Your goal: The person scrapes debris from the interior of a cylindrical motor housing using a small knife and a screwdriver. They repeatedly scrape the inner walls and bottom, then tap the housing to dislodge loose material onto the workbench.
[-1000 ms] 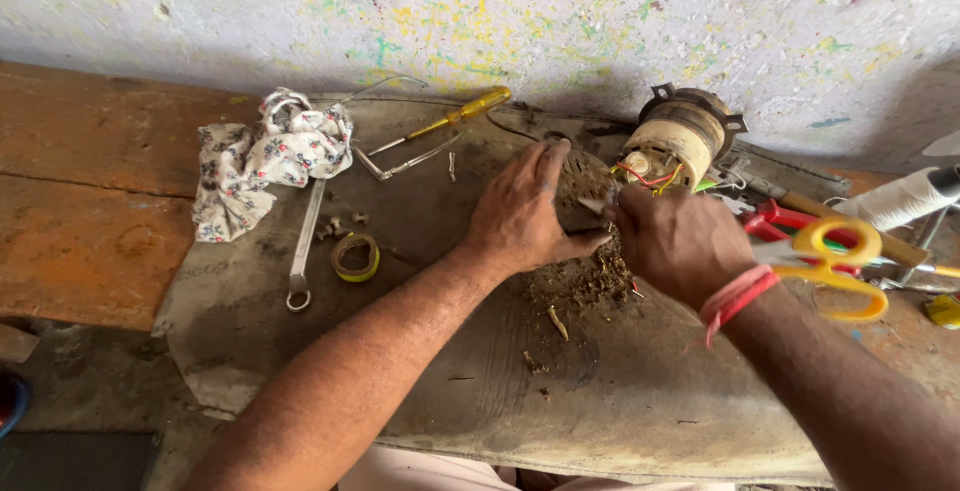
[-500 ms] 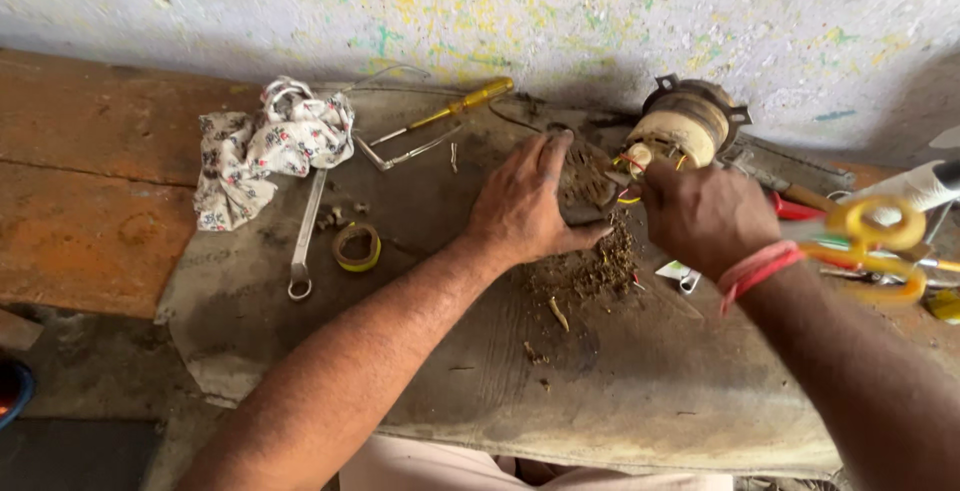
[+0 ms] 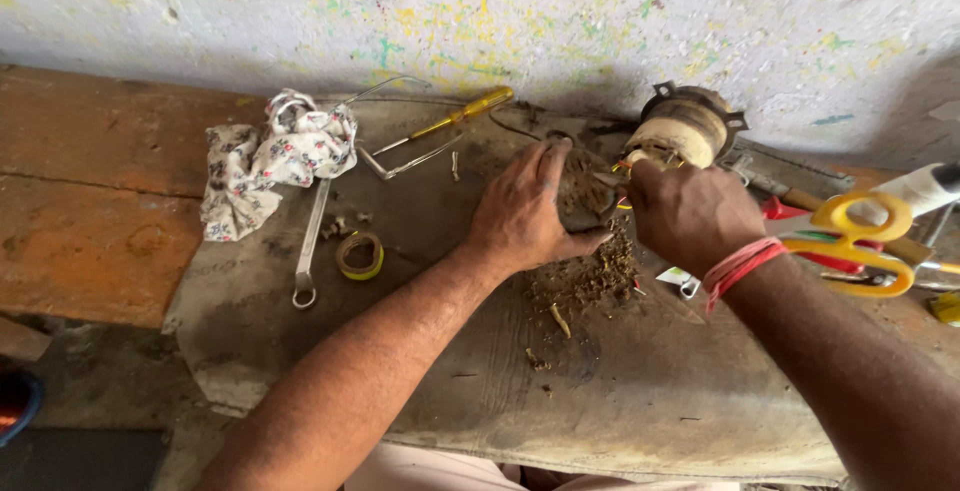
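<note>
My left hand (image 3: pixel 525 213) is closed over a dirty, brownish round part (image 3: pixel 583 191) and presses it down on the grey mat (image 3: pixel 420 351). Close beside it on the right, my right hand (image 3: pixel 692 213), red threads around its wrist, is curled with fingertips against the same part; whatever it grips is hidden. A heap of brown crumbly dirt (image 3: pixel 590 276) lies just below both hands. Behind my right hand stands a motor winding (image 3: pixel 685 129) with coloured wires.
A flowered rag (image 3: pixel 275 156), a spanner (image 3: pixel 310 246), a roll of yellow tape (image 3: pixel 359 255), a yellow-handled screwdriver (image 3: pixel 455 116) and a bent wire lie at left. Yellow-handled scissors (image 3: pixel 855 236) and other tools lie at right. A paint-speckled wall stands behind.
Both hands stay on the round part; my right hand has shifted slightly up toward the winding. The view has drifted a little.
</note>
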